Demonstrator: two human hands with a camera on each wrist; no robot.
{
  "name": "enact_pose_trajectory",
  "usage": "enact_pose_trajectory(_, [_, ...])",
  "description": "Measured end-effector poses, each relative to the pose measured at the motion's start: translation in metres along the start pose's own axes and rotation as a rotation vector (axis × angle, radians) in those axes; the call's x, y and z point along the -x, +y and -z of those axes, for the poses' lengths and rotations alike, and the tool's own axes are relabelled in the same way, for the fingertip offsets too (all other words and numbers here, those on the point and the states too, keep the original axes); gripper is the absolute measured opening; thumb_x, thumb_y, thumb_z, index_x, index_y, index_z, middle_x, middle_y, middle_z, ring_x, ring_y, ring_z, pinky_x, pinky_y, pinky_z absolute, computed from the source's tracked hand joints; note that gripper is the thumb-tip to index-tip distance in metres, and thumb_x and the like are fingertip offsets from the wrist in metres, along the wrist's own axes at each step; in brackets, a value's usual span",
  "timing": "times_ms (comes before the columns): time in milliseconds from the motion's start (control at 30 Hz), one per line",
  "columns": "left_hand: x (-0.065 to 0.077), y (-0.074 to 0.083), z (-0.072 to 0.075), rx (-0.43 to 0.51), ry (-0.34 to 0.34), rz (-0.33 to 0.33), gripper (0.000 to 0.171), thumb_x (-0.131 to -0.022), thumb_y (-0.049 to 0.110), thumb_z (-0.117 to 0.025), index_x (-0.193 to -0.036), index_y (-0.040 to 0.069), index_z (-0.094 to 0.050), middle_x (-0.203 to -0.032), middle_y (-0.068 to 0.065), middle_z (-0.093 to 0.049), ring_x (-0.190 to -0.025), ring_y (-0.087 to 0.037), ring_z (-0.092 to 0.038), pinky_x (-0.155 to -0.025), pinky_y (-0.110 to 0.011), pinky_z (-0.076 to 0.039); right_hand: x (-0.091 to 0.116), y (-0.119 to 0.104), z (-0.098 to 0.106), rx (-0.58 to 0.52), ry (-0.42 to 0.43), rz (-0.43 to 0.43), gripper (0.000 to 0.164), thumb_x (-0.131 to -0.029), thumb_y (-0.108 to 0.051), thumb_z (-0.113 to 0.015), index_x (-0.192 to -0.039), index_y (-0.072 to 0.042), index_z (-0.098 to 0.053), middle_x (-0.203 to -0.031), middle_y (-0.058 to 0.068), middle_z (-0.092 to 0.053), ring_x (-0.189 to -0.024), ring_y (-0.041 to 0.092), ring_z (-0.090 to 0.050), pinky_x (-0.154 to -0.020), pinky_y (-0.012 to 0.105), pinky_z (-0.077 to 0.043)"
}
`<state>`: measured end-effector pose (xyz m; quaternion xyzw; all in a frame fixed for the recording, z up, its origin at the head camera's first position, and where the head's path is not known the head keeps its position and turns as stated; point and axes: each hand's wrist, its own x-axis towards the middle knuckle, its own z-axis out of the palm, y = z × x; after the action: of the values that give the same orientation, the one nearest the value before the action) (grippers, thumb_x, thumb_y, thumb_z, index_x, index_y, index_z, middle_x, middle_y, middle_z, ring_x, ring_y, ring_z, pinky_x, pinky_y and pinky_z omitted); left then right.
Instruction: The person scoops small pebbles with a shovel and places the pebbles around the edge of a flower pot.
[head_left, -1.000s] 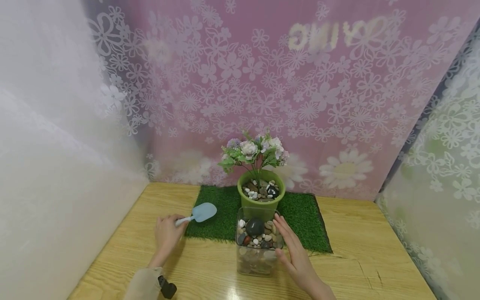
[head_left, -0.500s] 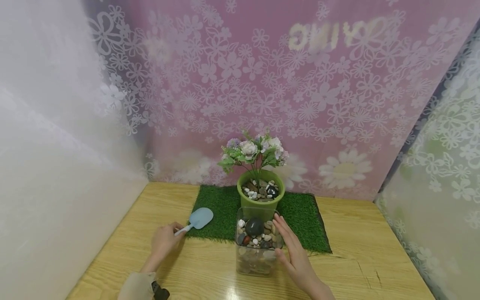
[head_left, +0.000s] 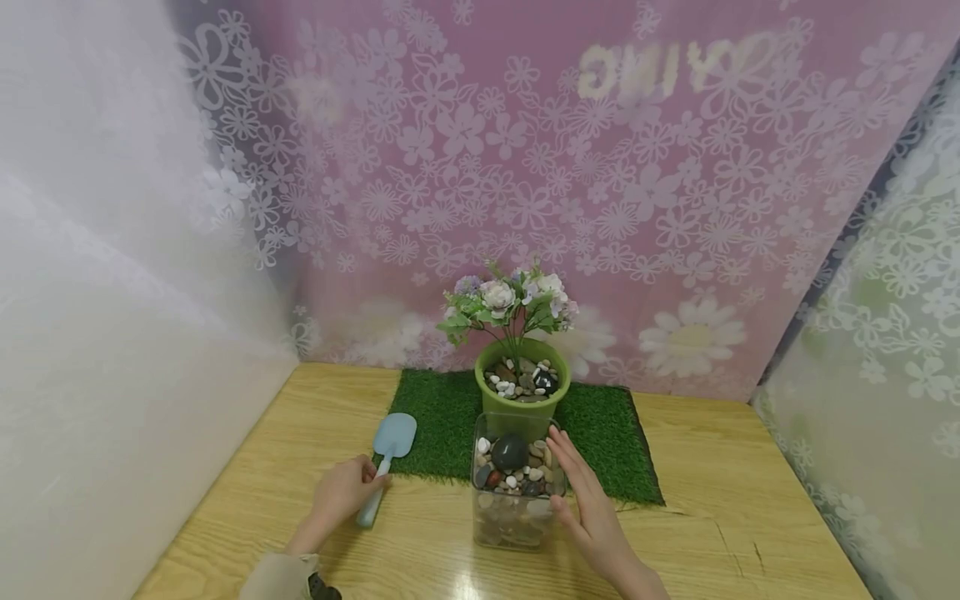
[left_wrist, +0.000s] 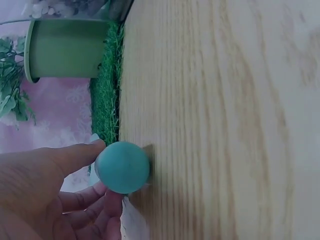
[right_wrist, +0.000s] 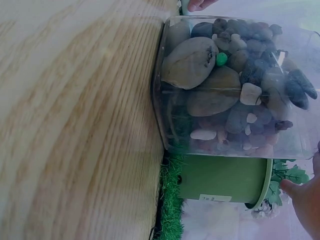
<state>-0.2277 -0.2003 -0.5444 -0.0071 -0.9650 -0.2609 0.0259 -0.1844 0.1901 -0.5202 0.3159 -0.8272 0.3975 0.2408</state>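
Note:
My left hand point(head_left: 345, 492) pinches the handle of a light blue toy-like trowel point(head_left: 394, 435) between thumb and fingers. The trowel's blade is over the left edge of the grass mat, its handle pointing back toward me. In the left wrist view, the round handle end point(left_wrist: 123, 167) faces the camera, low over the wood. With fingers extended, my right hand point(head_left: 592, 517) rests along the right side of a clear square container point(head_left: 517, 533). Inside it are pebbles and a large black stone point(head_left: 510, 453); the right wrist view shows more stones through its wall.
Just behind the container, a green flowerpot point(head_left: 487, 400) holds pebbles and white and purple flowers point(head_left: 498, 296). It stands on the artificial grass mat point(head_left: 607, 442), which lies on the wooden table point(head_left: 720, 467). A pink floral curtain point(head_left: 420, 183) hangs at the back.
The trowel has swung from pointing rightward to pointing away from me, and has come lower and slightly left. My left hand has shifted with it. My right hand and the container stay put.

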Motion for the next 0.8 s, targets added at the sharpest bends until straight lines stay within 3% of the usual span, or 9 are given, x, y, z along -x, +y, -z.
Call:
enact_pose_trajectory(467, [-0.0039,-0.0038,0.0002,-0.005,-0.056,-0.004,0.031,-0.092,0.037,-0.074,-0.078,0.014,-0.058,-0.062,0.003,-0.049,-0.053,-0.012,-0.040,-0.050,-0.027,-0.031,0.0001,-0.0017,-0.0010,-0.017,0.004,-0.028,0.075,-0.089,0.006,-0.062,-0.158,-0.006,-0.033,-0.165,0.013,-0.027,-0.154,0.018,-0.019,-0.117,0.013,-0.011])
enact_pose_trajectory(800, [-0.0073,-0.0090,-0.0004,-0.013,-0.054,-0.019,0.026,-0.098,0.036,-0.067,-0.081,0.016,-0.067,-0.060,0.004,-0.052,-0.050,-0.012,-0.040,-0.048,-0.028,-0.031,-0.0007,-0.0016,0.0011,-0.004,0.006,-0.003,0.073,-0.090,0.003,-0.062,-0.157,-0.005,-0.034,-0.165,0.015,-0.028,-0.154,0.020,-0.020,-0.118,0.015,-0.011])
